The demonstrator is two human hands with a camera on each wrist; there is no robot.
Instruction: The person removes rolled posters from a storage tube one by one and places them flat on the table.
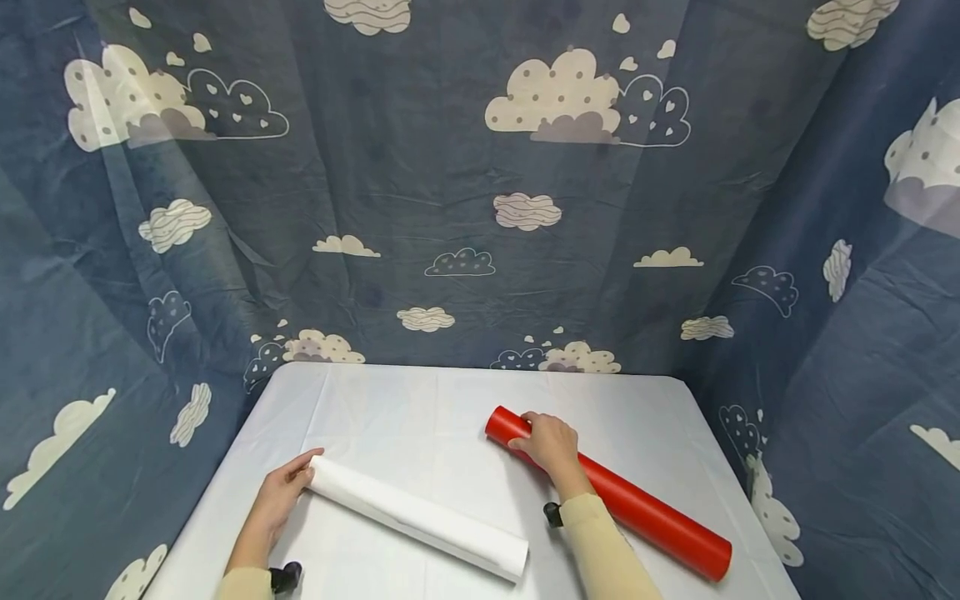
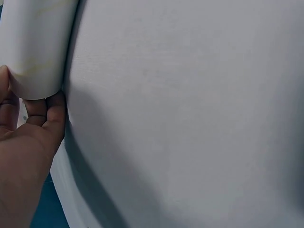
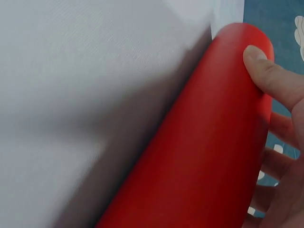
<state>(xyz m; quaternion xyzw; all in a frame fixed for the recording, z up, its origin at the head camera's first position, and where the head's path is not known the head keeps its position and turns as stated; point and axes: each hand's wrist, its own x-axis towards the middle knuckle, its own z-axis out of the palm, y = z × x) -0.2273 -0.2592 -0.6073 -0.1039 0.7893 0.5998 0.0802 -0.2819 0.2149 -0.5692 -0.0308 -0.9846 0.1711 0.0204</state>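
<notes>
From where I stand, two rolls lie slantwise on the white bench (image 1: 405,417), nearly parallel. The white roll (image 1: 420,518) is to the person's left, its long axis running from a far-left end down to a near-right one. The left hand (image 1: 275,497) grips that far-left end, thumb on one side and fingers (image 2: 56,114) under the other. The red roll (image 1: 652,517), to the right, slants the same way, its far end toward the bench's middle and its near end toward the right edge. The right hand (image 1: 553,446) clasps it near the far end, thumb opposite fingers.
</notes>
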